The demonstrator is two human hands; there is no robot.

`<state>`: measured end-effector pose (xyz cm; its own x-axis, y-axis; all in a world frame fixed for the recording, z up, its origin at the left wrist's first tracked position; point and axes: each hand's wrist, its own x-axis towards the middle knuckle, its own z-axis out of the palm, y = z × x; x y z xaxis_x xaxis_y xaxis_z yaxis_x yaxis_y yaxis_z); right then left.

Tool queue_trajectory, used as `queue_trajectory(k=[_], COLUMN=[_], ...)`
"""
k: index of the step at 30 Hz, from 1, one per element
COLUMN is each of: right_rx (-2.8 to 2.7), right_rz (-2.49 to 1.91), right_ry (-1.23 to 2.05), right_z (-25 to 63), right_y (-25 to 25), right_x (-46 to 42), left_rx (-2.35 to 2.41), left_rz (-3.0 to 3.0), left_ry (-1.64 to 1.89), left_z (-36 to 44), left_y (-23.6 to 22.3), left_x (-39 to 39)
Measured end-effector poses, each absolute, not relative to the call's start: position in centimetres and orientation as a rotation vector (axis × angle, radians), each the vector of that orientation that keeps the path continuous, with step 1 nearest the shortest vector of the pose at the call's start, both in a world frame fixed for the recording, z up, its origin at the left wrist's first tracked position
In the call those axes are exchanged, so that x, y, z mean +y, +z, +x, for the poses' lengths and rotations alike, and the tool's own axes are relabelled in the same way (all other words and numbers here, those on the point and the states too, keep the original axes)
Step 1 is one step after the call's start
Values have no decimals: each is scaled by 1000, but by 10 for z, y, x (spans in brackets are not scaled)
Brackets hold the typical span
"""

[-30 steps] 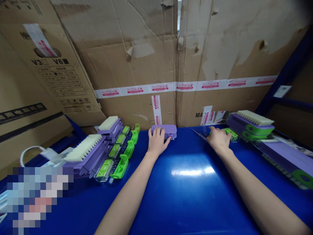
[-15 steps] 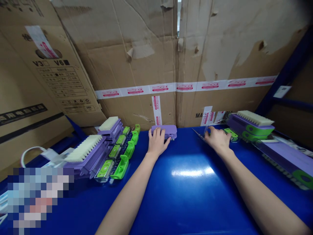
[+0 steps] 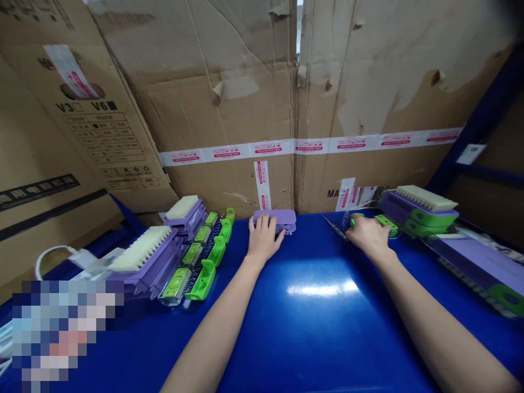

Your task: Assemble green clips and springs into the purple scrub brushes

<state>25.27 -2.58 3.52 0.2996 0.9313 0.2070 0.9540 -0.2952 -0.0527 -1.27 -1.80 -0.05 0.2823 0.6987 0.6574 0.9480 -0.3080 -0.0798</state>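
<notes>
My left hand (image 3: 263, 234) rests at the back of the table, fingers over a flat purple plastic part (image 3: 286, 216) and thumb along its right side. On the right, my right hand (image 3: 370, 233) has its fingers curled at a small green plastic piece (image 3: 357, 218), which is partly hidden. Just left of that hand lie a thin pointed metal tool (image 3: 332, 225) and a coil spring (image 3: 346, 219). Another green piece (image 3: 387, 222) shows behind the hand.
At left, purple brush heads with cream bristles (image 3: 141, 248) stand beside rows of green clips (image 3: 203, 279), metal-edged green pieces (image 3: 176, 284) and springs. More purple-green brush parts (image 3: 434, 210) are stacked at right. Cardboard (image 3: 229, 109) walls the blue table's (image 3: 319, 338) back.
My right hand has shifted slightly to the right, and a green piece now shows at its fingers. My left hand stays on the purple part.
</notes>
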Motion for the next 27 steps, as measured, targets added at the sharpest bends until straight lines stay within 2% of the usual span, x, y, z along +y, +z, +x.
queue_trajectory(k=[15, 23, 27], right_rx=[-1799, -1417, -1208], right_rz=[-2257, -2146, -2143], right_ry=[-284, -482, -471], right_z=[264, 274, 285], right_y=[19, 10, 7], right_x=[-17, -15, -13], left_rx=[-1487, -1489, -1495], left_rz=[-2117, -2109, -2109], left_ry=[-734, -723, -713], left_z=[-12, -12, -12], left_y=[0, -1, 0], left_x=[-18, -17, -18])
